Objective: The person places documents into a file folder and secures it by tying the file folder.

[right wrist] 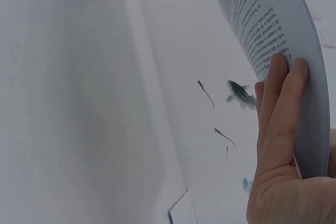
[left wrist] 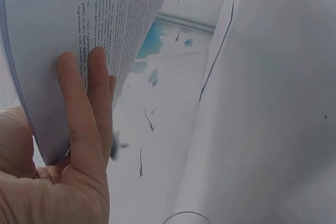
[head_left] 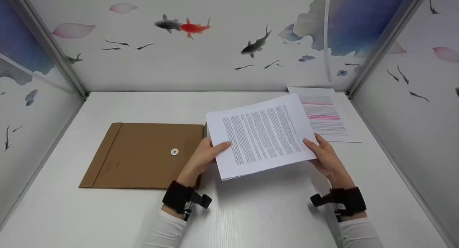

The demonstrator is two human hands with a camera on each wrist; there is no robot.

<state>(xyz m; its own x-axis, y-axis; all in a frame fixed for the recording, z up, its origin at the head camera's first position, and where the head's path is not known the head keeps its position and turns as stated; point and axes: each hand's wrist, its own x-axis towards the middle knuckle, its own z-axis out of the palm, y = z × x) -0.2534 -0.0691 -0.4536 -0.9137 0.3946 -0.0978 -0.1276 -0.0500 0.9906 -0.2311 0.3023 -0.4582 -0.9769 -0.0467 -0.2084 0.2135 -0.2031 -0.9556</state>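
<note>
Above the white counter (head_left: 107, 212), both hands, left (head_left: 205, 155) and right (head_left: 325, 155), gripped a stack of printed paper (head_left: 261, 135) by its side edges, beside a brown envelope (head_left: 143, 155).

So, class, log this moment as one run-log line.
left hand: grips paper stack | right hand: grips same stack | stack: lifted above table | brown envelope: flat, left

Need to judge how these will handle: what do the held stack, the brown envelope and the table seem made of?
Stack of sheets: thin white printed paper, matte; it bows between the left hand and right hand. Envelope: stiff brown kraft paper or card, matte, lying flat, with a white button closure. Table: white, faintly grained, probably laminate.
</note>
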